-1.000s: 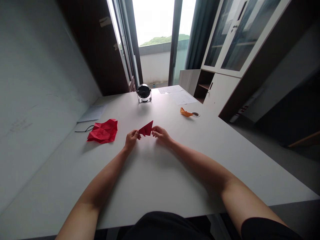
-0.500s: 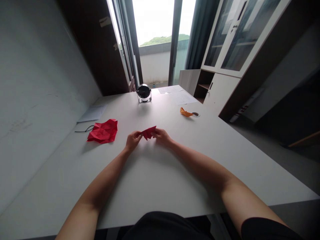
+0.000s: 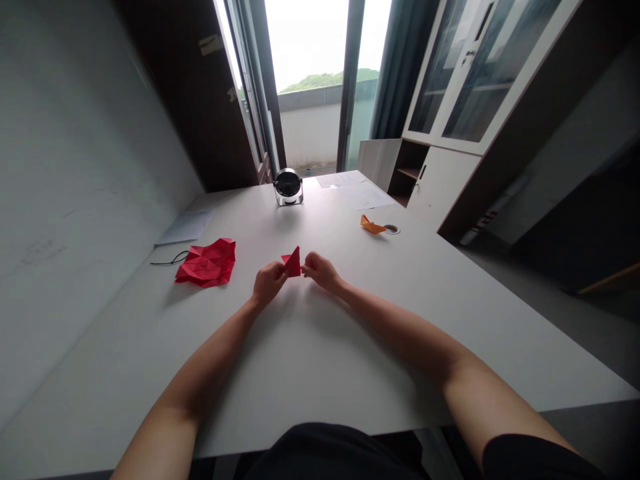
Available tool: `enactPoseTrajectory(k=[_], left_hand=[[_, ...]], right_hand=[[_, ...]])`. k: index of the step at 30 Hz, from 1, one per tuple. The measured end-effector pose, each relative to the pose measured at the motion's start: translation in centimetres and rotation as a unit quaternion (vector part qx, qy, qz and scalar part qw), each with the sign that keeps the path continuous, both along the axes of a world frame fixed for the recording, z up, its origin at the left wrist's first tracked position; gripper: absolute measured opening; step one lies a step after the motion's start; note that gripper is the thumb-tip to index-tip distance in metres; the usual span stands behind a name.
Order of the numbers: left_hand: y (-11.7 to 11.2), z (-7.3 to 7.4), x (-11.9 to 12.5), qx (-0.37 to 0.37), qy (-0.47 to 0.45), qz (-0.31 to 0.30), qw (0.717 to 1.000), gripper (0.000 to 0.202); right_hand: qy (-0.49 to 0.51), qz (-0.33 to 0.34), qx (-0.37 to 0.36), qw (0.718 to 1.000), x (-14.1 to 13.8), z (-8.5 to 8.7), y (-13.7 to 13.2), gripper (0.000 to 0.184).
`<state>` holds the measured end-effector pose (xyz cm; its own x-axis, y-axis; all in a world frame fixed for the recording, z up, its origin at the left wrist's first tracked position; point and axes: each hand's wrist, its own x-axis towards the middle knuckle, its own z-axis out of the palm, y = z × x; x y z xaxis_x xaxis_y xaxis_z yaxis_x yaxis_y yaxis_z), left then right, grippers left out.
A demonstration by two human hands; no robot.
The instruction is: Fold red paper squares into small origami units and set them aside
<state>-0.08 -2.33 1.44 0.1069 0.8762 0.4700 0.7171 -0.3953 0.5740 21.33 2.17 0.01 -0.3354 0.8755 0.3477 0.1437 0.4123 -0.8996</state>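
My left hand (image 3: pixel 270 281) is closed on the left side of a small folded red paper (image 3: pixel 294 263), pinching it above the table. The paper has a pointed corner that stands up. My right hand (image 3: pixel 320 270) is at the paper's right edge, its fingers curled together. Its fingertips lie right by that edge; I cannot tell whether they pinch any of it. To the left, a larger creased red paper (image 3: pixel 207 263) lies on the white table (image 3: pixel 300 353).
A black cord (image 3: pixel 170 259) pokes out beside the creased paper. Farther off stands a round black device on a metal stand (image 3: pixel 289 187). At the right are an orange folded paper (image 3: pixel 372 225) and a roll of tape (image 3: pixel 392 229). White sheets (image 3: pixel 367 195) lie near the far edge.
The small red paper has turned from lying wide between both hands to a point standing up. My right fingers have drawn back to its edge, while the left hand keeps its grip.
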Motion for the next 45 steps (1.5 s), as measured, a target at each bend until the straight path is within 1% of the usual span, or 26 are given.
enactPoseTrajectory(k=[2, 5, 7, 10, 11, 13, 15, 18, 22, 26, 30, 34, 38, 41, 43, 45], left_hand=[[-0.1, 0.0, 0.2, 0.006, 0.003, 0.009, 1.000, 0.007], [-0.2, 0.0, 0.5, 0.005, 0.003, 0.000, 1.000, 0.007], [-0.3, 0.2, 0.8, 0.004, -0.006, -0.029, 1.000, 0.006], [-0.6, 0.5, 1.0, -0.003, -0.027, -0.100, 0.995, 0.006], [-0.6, 0.7, 1.1, -0.007, -0.032, -0.118, 0.992, 0.008], [-0.7, 0.8, 1.1, -0.015, -0.035, -0.136, 0.990, 0.015], [-0.7, 0.7, 1.0, -0.026, -0.036, -0.136, 0.990, 0.020], [-0.5, 0.4, 1.0, -0.051, -0.051, -0.132, 0.989, 0.021], [-0.4, -0.1, 1.0, -0.074, -0.068, -0.123, 0.987, 0.022], [-0.3, -0.5, 1.1, -0.075, -0.074, -0.131, 0.986, 0.019], [-0.3, -0.7, 1.1, -0.073, -0.059, -0.132, 0.987, 0.019], [-0.4, -0.7, 1.0, -0.077, -0.047, -0.122, 0.989, 0.019], [-0.5, -0.6, 1.1, -0.076, -0.026, -0.117, 0.990, 0.017], [-0.5, -0.4, 1.2, -0.075, -0.001, -0.110, 0.991, 0.014], [-0.5, -0.2, 1.2, -0.075, 0.005, -0.100, 0.992, 0.017], [-0.5, 0.0, 1.2, -0.083, -0.005, -0.084, 0.993, 0.024]], right_hand=[[-0.039, -0.002, 0.026, 0.999, -0.1, 0.2, -0.4, 0.018], [-0.075, 0.030, 0.034, 0.996, -0.2, 0.5, -0.8, 0.017], [-0.075, 0.050, 0.030, 0.995, -0.3, 0.6, -1.0, 0.018], [-0.064, 0.067, 0.041, 0.995, -0.3, 1.0, -1.2, 0.023], [-0.060, 0.073, 0.044, 0.995, -0.2, 1.1, -1.3, 0.025], [-0.055, 0.082, 0.042, 0.994, -0.1, 1.3, -1.4, 0.028], [-0.052, 0.078, 0.031, 0.995, -0.1, 1.2, -1.5, 0.031], [-0.031, 0.077, 0.005, 0.997, -0.1, 1.0, -1.3, 0.033], [0.038, 0.120, -0.053, 0.991, -0.3, 0.5, -0.6, 0.033], [0.076, 0.137, -0.087, 0.984, -0.4, -0.1, -0.1, 0.034], [0.081, 0.134, -0.108, 0.982, -0.4, -0.4, 0.0, 0.034], [0.074, 0.120, -0.126, 0.982, -0.4, -0.2, -0.1, 0.034], [0.063, 0.122, -0.114, 0.984, -0.3, 0.1, -0.2, 0.026], [0.028, 0.096, -0.095, 0.990, -0.3, 0.2, -0.2, 0.017], [-0.004, 0.072, -0.071, 0.995, -0.4, 0.2, -0.3, 0.016], [-0.033, 0.056, -0.032, 0.997, -0.5, 0.5, -0.6, 0.016]])
